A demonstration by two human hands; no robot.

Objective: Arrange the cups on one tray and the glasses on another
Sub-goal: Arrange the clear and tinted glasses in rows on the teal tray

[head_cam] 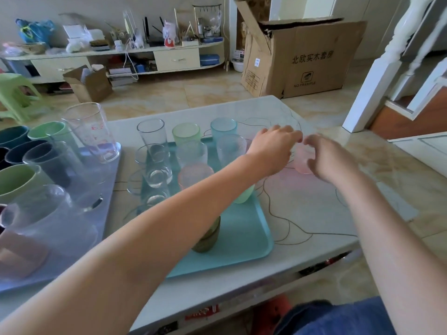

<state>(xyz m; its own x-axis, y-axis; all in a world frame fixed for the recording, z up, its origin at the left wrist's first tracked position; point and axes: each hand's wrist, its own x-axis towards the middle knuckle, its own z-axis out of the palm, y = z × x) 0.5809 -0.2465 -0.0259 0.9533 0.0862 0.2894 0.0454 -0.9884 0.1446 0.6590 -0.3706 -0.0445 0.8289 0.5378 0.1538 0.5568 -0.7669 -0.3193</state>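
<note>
Head view. The large brown cardboard box (pixel 302 59) on the floor carries printed Chinese characters and the words "NO TRAMPLE". A tall clear glass with red markings (pixel 93 131), too blurred to read, stands on the pale lilac tray (pixel 106 194) at the left, among dark blue and green ceramic cups (pixel 14 180).

A small frosted pink glass (pixel 303 160) stands on the marble-pattern tabletop (pixel 314 213), just right of the teal plastic tray (pixel 244 228). The left hand (pixel 271 148) and the right hand (pixel 331 160) flank it, fingers loosely curved, fingertips near its rim. Contact cannot be determined; motion blur obscures the fingers.

The teal plastic tray holds clear, green, blue and pink glasses. The left forearm crosses above them, hiding part of a dark olive glass (pixel 208 235).
</note>
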